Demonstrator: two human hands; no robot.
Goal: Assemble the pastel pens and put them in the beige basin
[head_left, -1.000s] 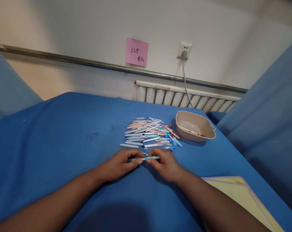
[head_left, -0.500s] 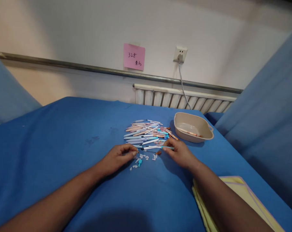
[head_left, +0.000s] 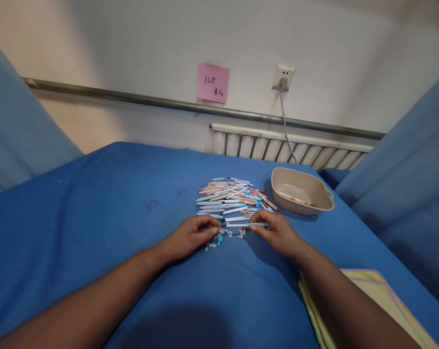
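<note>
Pinching slim, tubular pen (head_left: 259, 224) | right hand (head_left: 279, 234): grip closed around it | left hand (head_left: 190, 236): grip unclear | small chunky pale bits (head_left: 229, 233) nearby

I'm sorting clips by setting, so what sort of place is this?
Probably a curtained-off indoor work corner, though I can't tell in what building. Blue curtains hang at both sides, a radiator runs along the wall, and pen parts lie on a blue cloth.

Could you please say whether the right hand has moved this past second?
Yes: judged against the wall socket, the right hand has moved rightward and slightly forward.
</note>
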